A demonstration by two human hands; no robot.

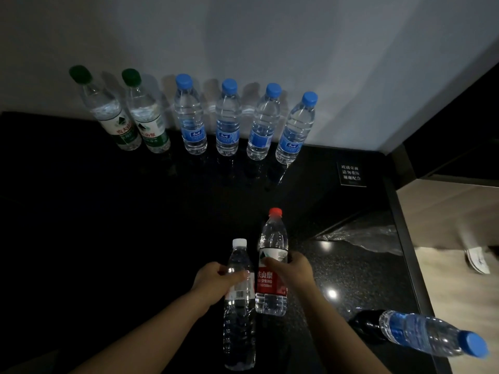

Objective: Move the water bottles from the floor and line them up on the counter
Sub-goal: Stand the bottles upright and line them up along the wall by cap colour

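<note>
Row at 12 o'clock: six bottles stand upright on the black counter (108, 211), against the wall (270, 36). The two green-capped bottles (108, 114) are at 11 and the four blue-capped bottles (228, 122) run toward 1. That part looks done.

At 6 o'clock, your left hand (216, 282) is wrapped round the white-capped bottle (239, 319). Your right hand (294, 268) is wrapped round the red-capped bottle (271, 290). Both are upright, side by side. Cannot tell whether their bases touch the counter.

At 4 o'clock, a lone blue-capped bottle (421, 336) sits by the counter's right edge, well apart from the row.

Judgement: well past halfway. The two in hand and the lone one have yet to join the line, likely at its 1 o'clock end. Any floor stock is out of view.
</note>
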